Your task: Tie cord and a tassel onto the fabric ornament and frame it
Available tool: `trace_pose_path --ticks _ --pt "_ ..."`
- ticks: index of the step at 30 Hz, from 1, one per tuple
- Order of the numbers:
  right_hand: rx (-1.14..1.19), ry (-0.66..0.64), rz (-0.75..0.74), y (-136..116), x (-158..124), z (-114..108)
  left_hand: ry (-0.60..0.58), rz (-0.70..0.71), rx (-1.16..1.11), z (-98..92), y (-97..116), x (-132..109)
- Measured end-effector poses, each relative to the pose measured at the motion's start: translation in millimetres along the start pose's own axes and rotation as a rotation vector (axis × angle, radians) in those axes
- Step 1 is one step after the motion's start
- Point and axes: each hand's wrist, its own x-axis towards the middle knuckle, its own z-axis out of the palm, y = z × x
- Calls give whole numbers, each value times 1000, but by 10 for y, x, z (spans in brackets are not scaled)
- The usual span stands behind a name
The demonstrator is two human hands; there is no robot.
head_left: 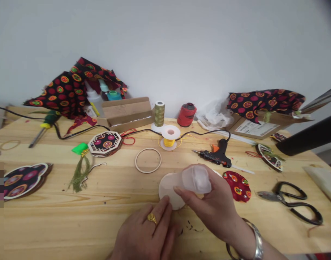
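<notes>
My right hand (216,202) is wrapped round a translucent white plastic bottle (196,178), tipped on its side with its base toward me. The bottle lies over a pale round disc (168,186), and its far end blurs against the disc so its tip cannot be made out. At the disc's near left edge, my left hand (146,231) presses its fingertips down, fingers together; its thumb is mostly hidden. A patterned red fabric round (237,186) lies just right of my right hand. Beyond the disc, to the left, rests a thin wooden ring (148,160).
A black glue gun (215,153) and black-handled scissors (292,202) lie at right. Yellow thread (169,141), a green spool (159,113) and a red spool (186,115) stand behind. An octagonal ornament (105,143), green tassel (81,173) and screwdriver (42,131) are at left.
</notes>
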Motion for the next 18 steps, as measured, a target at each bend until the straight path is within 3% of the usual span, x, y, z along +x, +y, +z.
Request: trace_pose_path --ticks 3,10,14,18 --pt "-9 -32 -27 -4 2 18 -17 8 -12 -3 2 9" --pt "78 190 100 44 50 -86 30 -40 -65 5 -10 -51" --pt "201 214 252 -11 24 -210 29 -210 -155 -78 -92 -92" --pt "235 163 304 -32 -52 -207 -34 -421 -134 -162 -199 -77"
